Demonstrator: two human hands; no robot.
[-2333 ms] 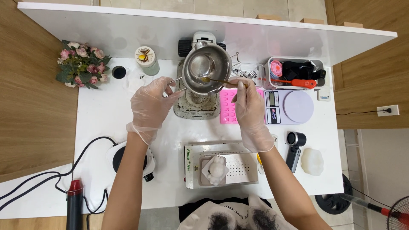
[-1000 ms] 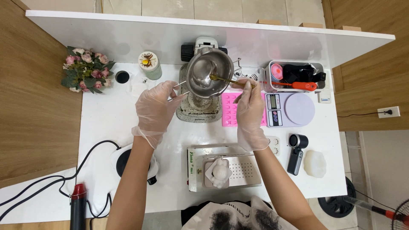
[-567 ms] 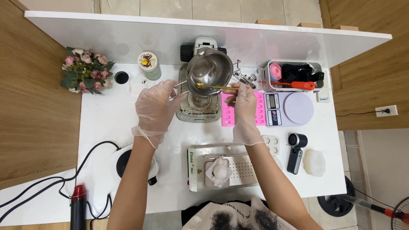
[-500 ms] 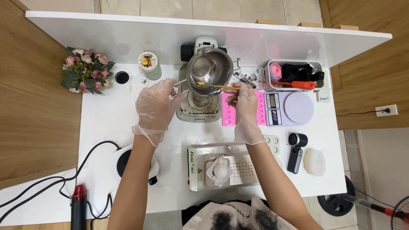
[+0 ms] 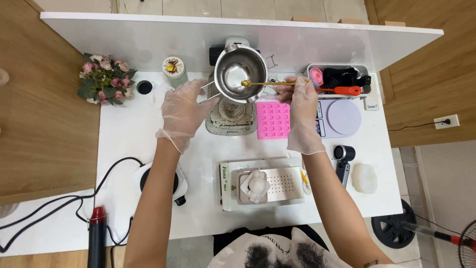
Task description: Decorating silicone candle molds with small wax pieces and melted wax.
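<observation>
My gloved left hand (image 5: pixel 184 111) grips the handle of a steel melting pot (image 5: pixel 240 72), held raised above a square stained hot plate (image 5: pixel 231 115). My gloved right hand (image 5: pixel 299 101) holds a gold spoon (image 5: pixel 263 83) by its stem, with its bowl over the pot's inside. A pink silicone mould (image 5: pixel 273 119) lies flat just right of the hot plate, under my right hand. Near the table's front edge a white rabbit-shaped mould (image 5: pixel 257 185) sits on a perforated tray (image 5: pixel 282 183).
A round digital scale (image 5: pixel 343 117) stands right of the pink mould. A tool tray (image 5: pixel 342 78) sits behind it. Pink flowers (image 5: pixel 103 79) and a small candle jar (image 5: pixel 174 68) stand at the back left. A small burner (image 5: pixel 177 184), a black cable (image 5: pixel 104 181) and a heat gun (image 5: pixel 97 239) lie front left.
The pot has risen a little higher off the hot plate. My right hand with the spoon has shifted up and right, and the spoon's bowl now sits over the pot's right side.
</observation>
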